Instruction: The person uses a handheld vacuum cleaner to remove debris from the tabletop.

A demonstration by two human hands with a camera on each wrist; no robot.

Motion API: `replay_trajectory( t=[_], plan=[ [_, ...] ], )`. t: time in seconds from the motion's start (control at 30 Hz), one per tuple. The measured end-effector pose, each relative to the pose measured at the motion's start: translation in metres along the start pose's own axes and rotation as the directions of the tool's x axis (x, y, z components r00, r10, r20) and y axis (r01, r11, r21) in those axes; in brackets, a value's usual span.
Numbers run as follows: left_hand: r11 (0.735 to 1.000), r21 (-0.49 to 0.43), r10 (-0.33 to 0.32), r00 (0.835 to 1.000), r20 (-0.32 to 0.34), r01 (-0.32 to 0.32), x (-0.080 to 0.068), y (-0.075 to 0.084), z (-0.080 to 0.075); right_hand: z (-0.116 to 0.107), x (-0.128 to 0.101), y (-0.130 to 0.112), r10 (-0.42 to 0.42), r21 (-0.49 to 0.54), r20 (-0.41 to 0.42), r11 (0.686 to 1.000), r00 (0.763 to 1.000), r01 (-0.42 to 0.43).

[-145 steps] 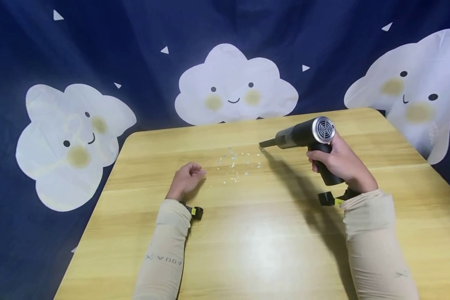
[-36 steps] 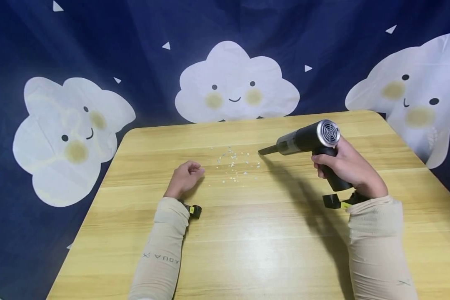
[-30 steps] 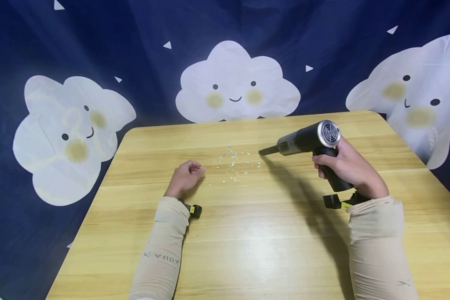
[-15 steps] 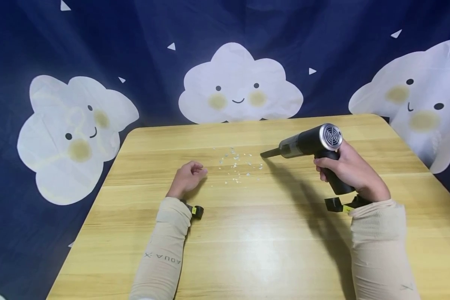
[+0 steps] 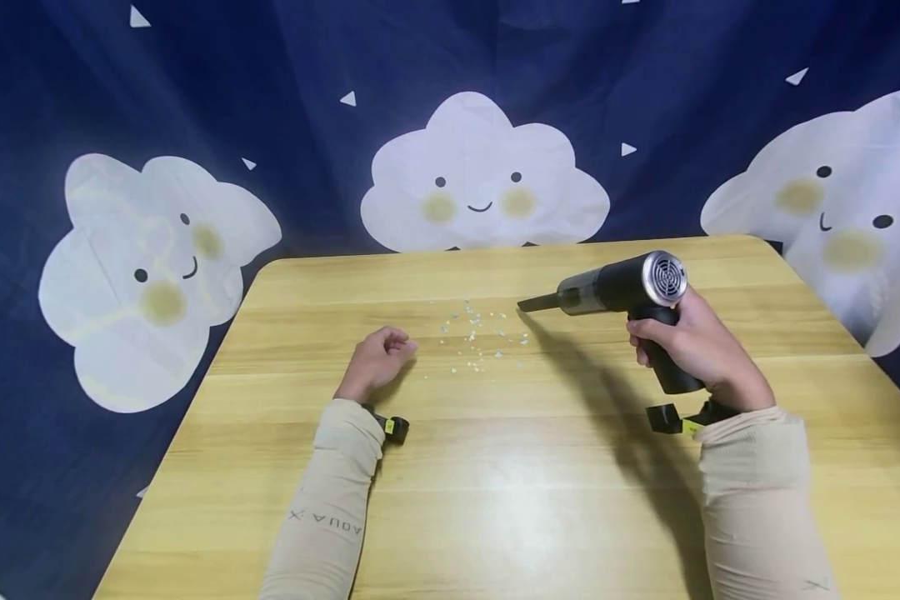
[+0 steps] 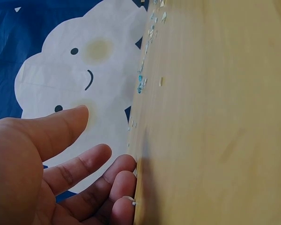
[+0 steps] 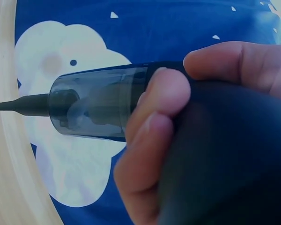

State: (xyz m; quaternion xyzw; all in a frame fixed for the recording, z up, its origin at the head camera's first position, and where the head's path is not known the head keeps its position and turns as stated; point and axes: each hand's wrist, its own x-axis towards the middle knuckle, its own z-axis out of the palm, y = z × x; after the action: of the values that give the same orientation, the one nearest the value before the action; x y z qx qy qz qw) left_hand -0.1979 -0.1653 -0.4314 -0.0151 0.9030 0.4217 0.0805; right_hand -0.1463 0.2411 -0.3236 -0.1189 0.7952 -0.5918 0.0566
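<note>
My right hand (image 5: pixel 708 354) grips the handle of a black handheld vacuum (image 5: pixel 618 283) with a silver vented end. Its flat narrow nozzle (image 5: pixel 540 302) points left and down, close to the tabletop; whether it touches cannot be told. Small white and bluish scraps (image 5: pixel 474 336) lie scattered just left of the nozzle tip. In the right wrist view, my fingers (image 7: pixel 147 147) curl around the grip, behind the clear dust chamber (image 7: pixel 91 103). On the table left of the scraps rests my left hand (image 5: pixel 378 360), fingers loosely curled around nothing, as the left wrist view (image 6: pixel 79 173) also shows.
Both arms lie over a light wood-grain table (image 5: pixel 495 500). Behind it hangs a dark blue curtain (image 5: pixel 307 50) with printed white clouds (image 5: pixel 487 158). A small black wrist camera (image 5: pixel 396 429) sits at the left wrist, another camera (image 5: pixel 663 418) at the right.
Since the oldest frame, the vacuum and right hand have shifted slightly right and down. The nozzle stays near the scraps, which look about the same. My left hand has stayed put; the view has tilted a little.
</note>
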Motion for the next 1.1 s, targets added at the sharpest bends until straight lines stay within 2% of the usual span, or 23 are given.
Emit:
replay_trajectory(
  t=[0.43,0.7,1.1],
  plan=[
    [1.0,0.0,-0.016,1.0,0.0,0.016,-0.001,-0.003,0.002,0.008,0.002,0.003,0.024,0.019,0.003,1.0,1.0,-0.024],
    [1.0,-0.003,-0.006,1.0,-0.001,0.006,-0.001,-0.002,0.0,0.007,0.004,0.0,-0.003,0.015,0.011,1.0,1.0,0.003],
    [1.0,-0.001,0.0,1.0,0.004,0.0,0.0,-0.002,0.001,0.011,0.004,0.0,0.043,0.001,0.002,0.999,0.999,-0.043]
  ],
)
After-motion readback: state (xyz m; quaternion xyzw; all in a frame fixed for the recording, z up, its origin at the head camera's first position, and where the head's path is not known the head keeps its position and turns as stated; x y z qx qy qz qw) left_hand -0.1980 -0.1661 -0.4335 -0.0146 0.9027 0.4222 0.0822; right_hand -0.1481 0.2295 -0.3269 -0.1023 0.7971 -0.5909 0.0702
